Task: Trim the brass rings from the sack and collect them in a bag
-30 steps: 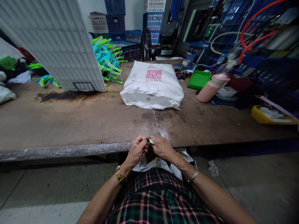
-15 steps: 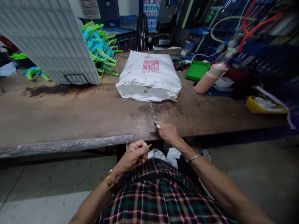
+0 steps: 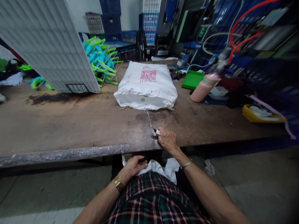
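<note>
My right hand (image 3: 167,139) is closed around a small knife (image 3: 157,132) with a dark tip and a pale handle, at the table's front edge. Below that edge, over my lap, my left hand (image 3: 135,165) has its fingers apart and nothing visible in it. White cloth or plastic (image 3: 154,167) lies beside it on my lap. Further back on the wooden table (image 3: 93,124) a full white sack (image 3: 147,82) with a red printed code lies flat, its near end facing me.
A grey ribbed panel (image 3: 53,46) stands at the left, with green and blue hangers (image 3: 102,62) behind it. On the right are a green tray (image 3: 192,79), a pink bottle (image 3: 204,88), a yellow tray (image 3: 249,115) and red hoses (image 3: 233,34).
My left hand has opened and moved lower; the small yellowish piece it pinched no longer shows. My right hand still holds the knife. The view has tilted up slightly.
</note>
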`<state>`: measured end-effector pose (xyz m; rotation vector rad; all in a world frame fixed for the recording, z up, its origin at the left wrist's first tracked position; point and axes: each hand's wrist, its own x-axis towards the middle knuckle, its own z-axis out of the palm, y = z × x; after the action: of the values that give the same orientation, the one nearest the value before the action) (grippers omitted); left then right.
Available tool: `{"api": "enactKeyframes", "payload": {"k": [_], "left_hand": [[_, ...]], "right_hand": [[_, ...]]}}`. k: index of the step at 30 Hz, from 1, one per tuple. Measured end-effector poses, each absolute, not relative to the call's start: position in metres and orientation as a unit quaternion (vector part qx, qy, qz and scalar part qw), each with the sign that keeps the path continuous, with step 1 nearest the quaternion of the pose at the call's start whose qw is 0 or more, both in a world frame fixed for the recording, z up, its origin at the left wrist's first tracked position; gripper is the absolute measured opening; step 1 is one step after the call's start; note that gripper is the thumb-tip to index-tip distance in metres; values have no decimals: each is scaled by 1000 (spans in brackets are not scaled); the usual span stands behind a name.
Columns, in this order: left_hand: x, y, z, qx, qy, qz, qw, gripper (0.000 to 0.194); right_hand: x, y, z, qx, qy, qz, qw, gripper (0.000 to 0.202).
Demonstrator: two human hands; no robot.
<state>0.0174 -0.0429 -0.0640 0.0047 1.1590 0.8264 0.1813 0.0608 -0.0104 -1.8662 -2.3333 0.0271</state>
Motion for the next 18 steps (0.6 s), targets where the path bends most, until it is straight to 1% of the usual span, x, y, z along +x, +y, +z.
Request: {"api": "enactKeyframes", "payload": {"k": [3,5,8,10,12,15,18], "left_hand": [[28,-39,-73,36,549,408,729,10],[30,-40,-79,132,582,404,693,7],[27,-44,-83,229,603,382,662,6],[23,-47,-80,334,618,346,621,12],[20,-49,-72,387,626,327,592,17],[23,-50,-58,423,619,322,579,12],[29,-47,-45,464,593,314,579,7]], "right_hand": [[182,62,-10,-614,-784,23,88,20],[183,63,-10,-605,-790,35,97,20],[183,64,-10,-598,-793,52,104,20],[183,64,-10,-595,-795,55,109,20],[183,64,-9,-590,-797,60,118,21],[185,65,-10,-577,-801,70,144,21],[187,70,-17,-573,-793,84,189,20]]}}
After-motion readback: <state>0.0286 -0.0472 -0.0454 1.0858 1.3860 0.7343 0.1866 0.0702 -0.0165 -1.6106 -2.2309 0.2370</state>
